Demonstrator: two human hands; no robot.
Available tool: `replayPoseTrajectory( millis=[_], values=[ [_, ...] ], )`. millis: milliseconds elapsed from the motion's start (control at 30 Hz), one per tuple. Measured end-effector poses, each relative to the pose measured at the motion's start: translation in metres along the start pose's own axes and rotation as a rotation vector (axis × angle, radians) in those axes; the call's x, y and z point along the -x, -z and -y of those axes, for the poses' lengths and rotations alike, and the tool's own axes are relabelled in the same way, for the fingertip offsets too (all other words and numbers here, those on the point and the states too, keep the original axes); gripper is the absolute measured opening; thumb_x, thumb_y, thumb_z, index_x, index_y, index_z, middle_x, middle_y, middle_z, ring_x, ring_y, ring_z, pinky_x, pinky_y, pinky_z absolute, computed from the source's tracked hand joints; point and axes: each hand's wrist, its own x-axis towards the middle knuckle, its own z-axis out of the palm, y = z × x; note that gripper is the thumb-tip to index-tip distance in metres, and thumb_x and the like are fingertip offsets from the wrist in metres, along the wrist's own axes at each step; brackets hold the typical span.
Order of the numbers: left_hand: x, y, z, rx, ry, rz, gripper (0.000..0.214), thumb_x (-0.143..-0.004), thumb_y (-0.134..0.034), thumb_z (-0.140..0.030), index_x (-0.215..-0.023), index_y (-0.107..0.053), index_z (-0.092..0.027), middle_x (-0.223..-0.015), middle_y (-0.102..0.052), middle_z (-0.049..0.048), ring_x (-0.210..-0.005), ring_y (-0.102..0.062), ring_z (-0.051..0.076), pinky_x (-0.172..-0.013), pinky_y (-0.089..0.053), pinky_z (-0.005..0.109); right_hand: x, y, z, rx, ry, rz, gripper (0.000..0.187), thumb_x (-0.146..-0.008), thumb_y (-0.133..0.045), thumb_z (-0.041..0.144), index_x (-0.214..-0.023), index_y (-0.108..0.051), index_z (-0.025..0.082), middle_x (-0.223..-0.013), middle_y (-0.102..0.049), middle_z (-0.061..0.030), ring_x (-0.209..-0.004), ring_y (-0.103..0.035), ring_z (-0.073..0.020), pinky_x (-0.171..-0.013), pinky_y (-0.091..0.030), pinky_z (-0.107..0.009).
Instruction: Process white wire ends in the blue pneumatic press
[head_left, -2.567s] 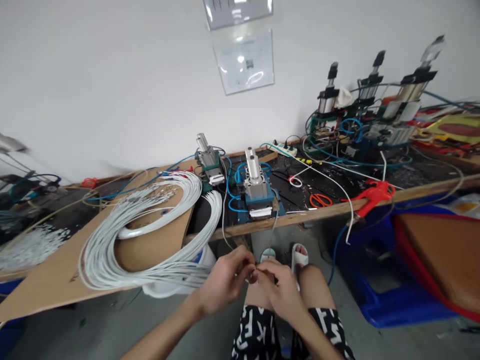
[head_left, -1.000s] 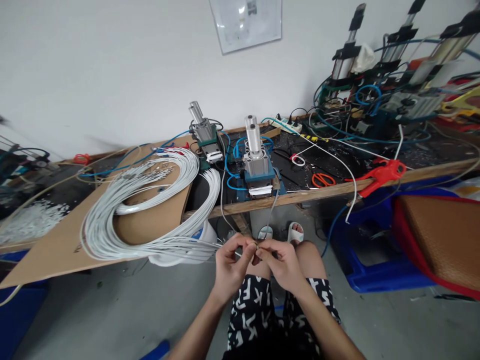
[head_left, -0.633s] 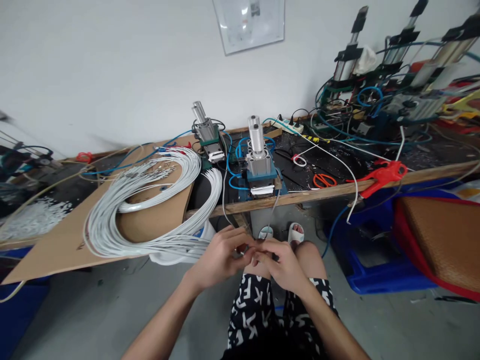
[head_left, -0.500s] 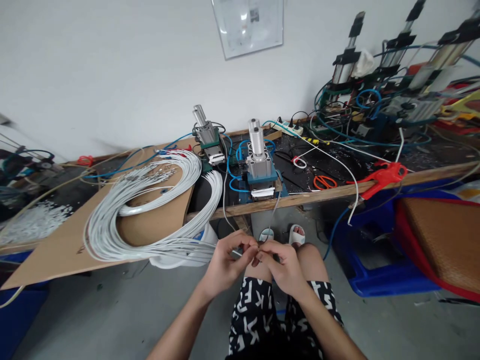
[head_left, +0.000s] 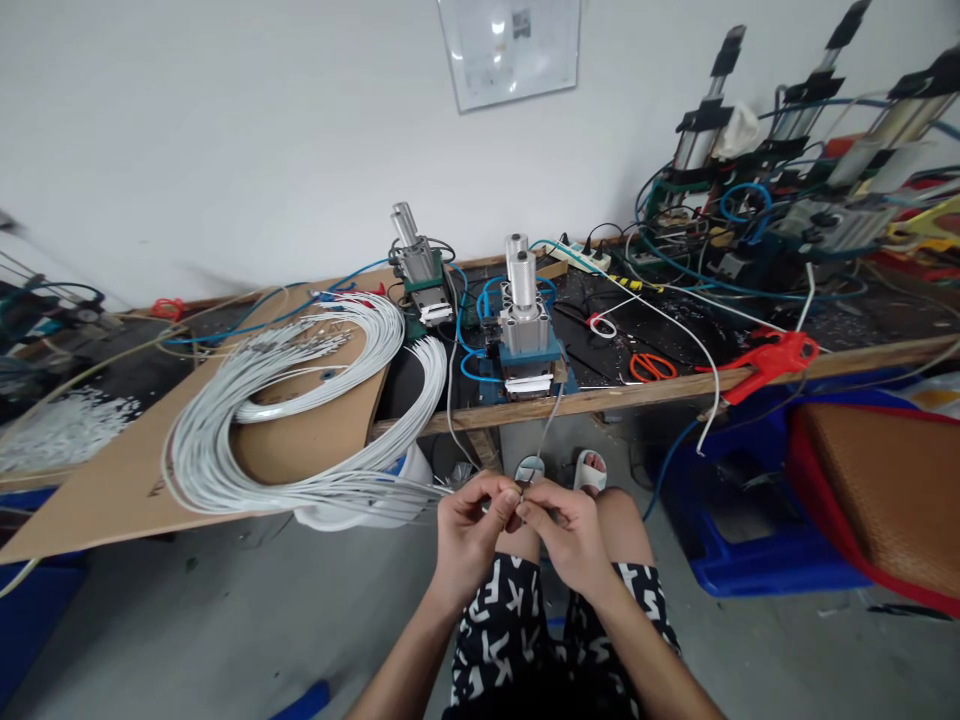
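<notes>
Head view: white cables [head_left: 199, 450] lie coiled on cardboard [head_left: 112, 510], overhanging the counter's [head_left: 615, 398] front edge. Off that edge, left hand [head_left: 471, 528] and right hand [head_left: 571, 532] meet, fingers [head_left: 499, 510] pinched on a small piece [head_left: 522, 494], mostly hidden, its shape unclear. Farther right, a red tool [head_left: 780, 354] juts over the front edge; the rightmost machine [head_left: 844, 222] is cut off.

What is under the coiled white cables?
Brown cardboard shows under the white cables, with a white container below their near strands. Whatever the strands cover cannot be seen.
</notes>
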Motion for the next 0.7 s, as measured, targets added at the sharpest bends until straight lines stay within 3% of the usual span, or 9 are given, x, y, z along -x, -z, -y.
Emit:
replayPoseTrajectory(
  millis=[133, 267, 400, 500, 700],
  values=[
    [-0.009, 0.013, -0.014, -0.333, -0.125, 0.107, 0.023, -0.095, -0.063, -0.028, -0.076, -0.068, -0.016, -0.066, -0.060, -0.0005, -0.063, -0.053, 0.012, -0.064, -0.040, 0.026, -0.002, 0.004, 0.000, 0.005, -0.049, 0.009, 0.029, -0.093, -0.063, 0.034, -0.071, -0.075, 0.019, -0.071, -0.072, -0.0034, -0.068, -0.064, -0.0164, -0.068, -0.047, -0.027],
    [-0.026, 0.029, -0.035, -0.790, -0.332, 0.356, 0.014, -0.098, -0.059, -0.021, -0.088, -0.069, -0.017, -0.077, -0.067, 0.0004, -0.070, -0.056, 0.013, -0.074, -0.037, 0.030, -0.005, 0.013, 0.001, 0.102, -0.101, 0.099, 0.024, -0.092, -0.062, 0.024, -0.070, -0.072, 0.019, -0.072, -0.073, -0.0018, -0.072, -0.066, -0.0161, -0.073, -0.047, -0.026],
    [-0.037, 0.035, -0.046, -0.976, -0.452, 0.520, 0.014, -0.099, -0.054, -0.018, -0.091, -0.065, -0.017, -0.079, -0.066, 0.0015, -0.071, -0.055, 0.014, -0.075, -0.035, 0.032, -0.009, 0.020, 0.002, 0.224, -0.062, 0.144, 0.024, -0.091, -0.062, 0.018, -0.068, -0.071, 0.020, -0.073, -0.072, -0.0004, -0.076, -0.065, -0.0157, -0.076, -0.045, -0.025],
    [-0.035, 0.029, -0.043, -0.818, -0.398, 0.453, 0.013, -0.098, -0.056, -0.019, -0.088, -0.064, -0.017, -0.078, -0.065, 0.0017, -0.072, -0.055, 0.014, -0.073, -0.037, 0.029, -0.009, 0.018, 0.002, 0.060, -0.090, 0.145, 0.024, -0.092, -0.062, 0.021, -0.070, -0.072, 0.020, -0.073, -0.073, -0.0012, -0.074, -0.066, -0.0160, -0.074, -0.047, -0.026],
    [-0.020, 0.005, -0.016, -0.168, -0.117, 0.173, 0.020, -0.095, -0.064, -0.025, -0.077, -0.067, -0.016, -0.066, -0.057, -0.0018, -0.058, -0.053, 0.010, -0.061, -0.042, 0.024, -0.005, 0.012, -0.002, -0.210, -0.096, 0.088, 0.027, -0.091, -0.066, 0.037, -0.073, -0.075, 0.019, -0.069, -0.074, -0.0025, -0.069, -0.069, -0.0169, -0.067, -0.049, -0.025]
  ],
)
